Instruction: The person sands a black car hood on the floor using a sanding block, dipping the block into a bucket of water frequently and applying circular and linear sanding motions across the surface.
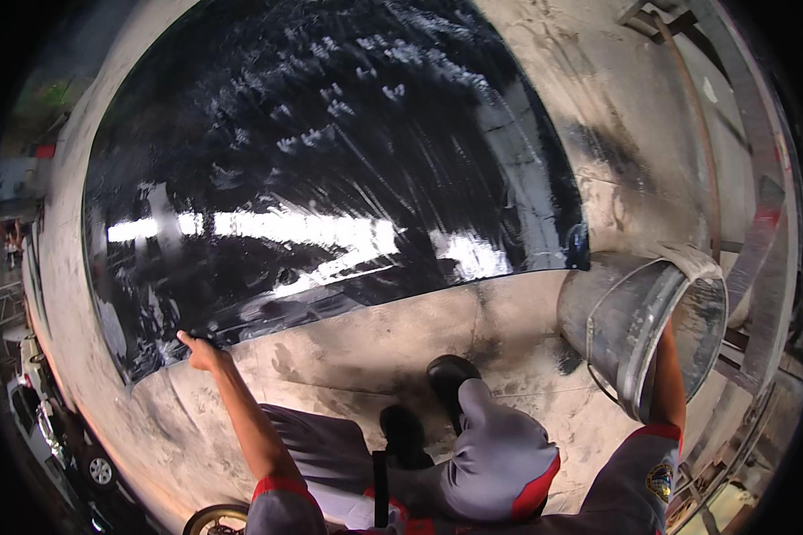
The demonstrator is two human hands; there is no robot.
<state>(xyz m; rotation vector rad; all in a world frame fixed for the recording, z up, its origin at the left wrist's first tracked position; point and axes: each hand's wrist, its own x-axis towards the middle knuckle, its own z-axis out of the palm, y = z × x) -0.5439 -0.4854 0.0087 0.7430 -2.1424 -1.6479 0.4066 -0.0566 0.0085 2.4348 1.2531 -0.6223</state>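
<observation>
A wet, glossy black sheet (357,160) lies spread on the pale floor in front of me, streaked with whitish smears and bright reflections. At its near edge, close to the left corner, my left hand (202,353) is closed on the sheet, with one digit showing and the other fingers largely hidden. To my right a grey bucket (598,299) with a wire handle leans tilted, its mouth toward the right. My right forearm (673,383) reaches into that mouth, so the fingers of my right hand are out of sight. A pale cloth (689,261) drapes over the bucket's far rim.
A metal frame (767,259) runs along the right side, beyond the bucket. My black boots (406,432) stand on the dusty floor (330,379) behind the sheet's near edge. Parked vehicles (53,428) are at the far left, and part of a wheel (214,519) shows at the bottom.
</observation>
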